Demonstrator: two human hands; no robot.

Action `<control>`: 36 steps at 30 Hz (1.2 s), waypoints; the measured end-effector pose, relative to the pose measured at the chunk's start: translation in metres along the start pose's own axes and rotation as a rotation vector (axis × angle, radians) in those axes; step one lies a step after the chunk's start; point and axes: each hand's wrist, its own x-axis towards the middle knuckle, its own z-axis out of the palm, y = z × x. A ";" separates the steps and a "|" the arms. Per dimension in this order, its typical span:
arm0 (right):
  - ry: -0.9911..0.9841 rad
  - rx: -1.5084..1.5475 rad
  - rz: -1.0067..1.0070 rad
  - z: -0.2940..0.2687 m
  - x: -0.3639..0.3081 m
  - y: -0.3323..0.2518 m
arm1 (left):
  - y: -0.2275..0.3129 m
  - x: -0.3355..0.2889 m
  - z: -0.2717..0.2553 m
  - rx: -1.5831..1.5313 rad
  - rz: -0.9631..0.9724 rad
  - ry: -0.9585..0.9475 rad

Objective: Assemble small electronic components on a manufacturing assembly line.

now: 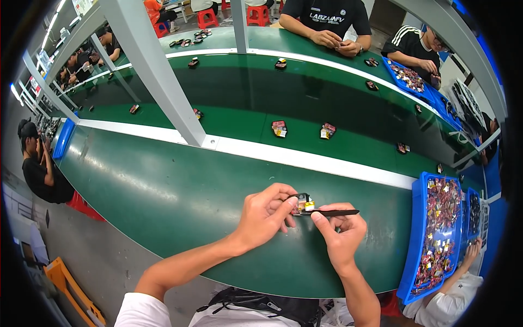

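Small black plastic casing [303, 196], with yellow, white and reddish parts inside it, is held up over the green counter [163, 185], near the edge where the worker sits. From where I stand, the left hand [265, 215] has it pinched between thumb and fingers, the fingers curled beneath. The right hand [345, 234] grasps a slim black tool [343, 212] between thumb and forefinger, its thin end pointing left, right up by the lower edge of the casing; whether the tip touches, I can't tell.

To the right, a long blue tray [418, 218] sits on the counter, heaped with small reddish, yellow and white parts [442, 210]. Past the white rail [305, 162] runs a green conveyor belt [239, 122], and on it lie more filled casings, two of them side by side just beyond the rail: one on the left [279, 128], one on the right [328, 131]. A grey metal post [158, 71] rises from the rail.

Across the belt, a co-worker in a black shirt [354, 24] has both hands together around something small and dark. An orange pallet jack [60, 272] stands on the floor, at lower left.
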 end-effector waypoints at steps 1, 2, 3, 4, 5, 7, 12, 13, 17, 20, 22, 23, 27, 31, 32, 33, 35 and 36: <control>-0.006 0.050 0.047 -0.001 0.000 0.000 | 0.000 0.000 0.001 -0.002 0.001 -0.002; -0.013 0.099 0.094 -0.001 0.000 -0.001 | 0.000 -0.001 0.001 -0.008 0.005 -0.006; -0.012 0.097 0.094 -0.002 0.001 0.000 | 0.000 -0.001 0.002 -0.013 0.009 -0.011; -0.012 0.128 0.116 -0.002 0.001 0.001 | 0.000 -0.001 0.002 -0.012 0.009 -0.010; -0.012 0.160 0.138 -0.002 0.001 0.002 | -0.001 -0.001 0.002 -0.007 0.017 -0.010; -0.013 0.172 0.146 -0.001 0.002 0.000 | -0.001 -0.002 0.003 -0.001 0.024 -0.010; -0.021 0.174 0.153 -0.001 0.002 0.000 | -0.004 0.000 0.001 0.009 0.044 -0.006; -0.028 0.172 0.150 -0.002 0.002 0.000 | -0.005 0.000 0.000 0.009 0.043 -0.005; -0.055 0.150 0.151 -0.004 0.002 -0.004 | -0.003 0.001 0.000 -0.027 0.020 0.010; -0.070 0.135 0.136 -0.005 0.002 -0.005 | -0.001 0.002 0.000 -0.017 0.014 -0.001; -0.068 0.136 0.136 -0.005 0.003 -0.005 | 0.000 0.002 -0.001 -0.014 0.005 -0.012; -0.067 0.138 0.137 -0.005 0.003 -0.005 | -0.001 0.003 -0.003 -0.031 -0.008 -0.040; -0.031 0.191 0.138 -0.005 0.001 -0.003 | -0.001 0.004 -0.006 -0.098 -0.079 -0.132; -0.002 0.161 0.041 -0.001 -0.001 -0.007 | -0.002 0.004 -0.009 -0.111 -0.088 -0.151; -0.003 0.101 -0.013 -0.001 -0.002 -0.008 | -0.001 0.004 -0.009 -0.121 -0.090 -0.159; -0.003 0.101 -0.013 -0.001 -0.003 -0.007 | -0.001 0.004 -0.010 -0.131 -0.091 -0.167; 0.000 -0.068 -0.202 -0.001 -0.004 -0.005 | -0.002 0.004 -0.010 -0.151 -0.088 -0.169; 0.000 -0.068 -0.203 0.000 -0.004 -0.005 | -0.002 0.004 -0.010 -0.172 -0.087 -0.170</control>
